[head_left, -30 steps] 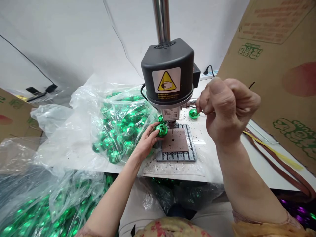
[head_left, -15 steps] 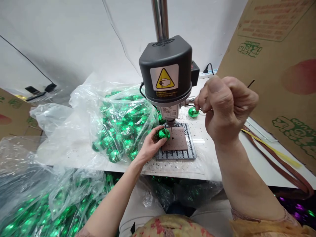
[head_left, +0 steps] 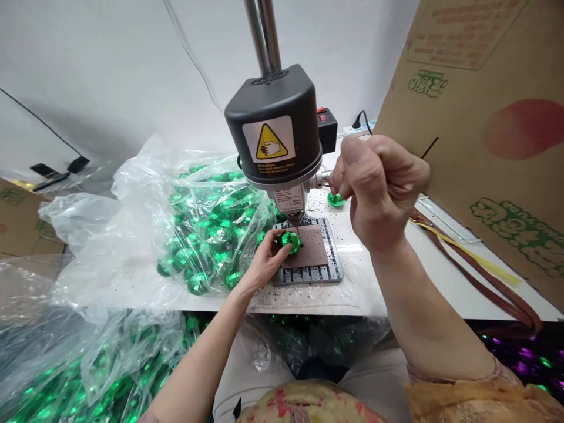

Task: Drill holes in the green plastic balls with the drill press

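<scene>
Head view shows the faceted green ball (head_left: 289, 242) over the brown board (head_left: 315, 254), just beside the chuck (head_left: 295, 218). It looks light, stiff, thin-shelled and slick; take hold around its sides. Your left hand's (head_left: 265, 260) fingers pinch it, parted only by its width. Your right hand's (head_left: 379, 191) fingers curl into a fist; what they grip is hidden.
</scene>
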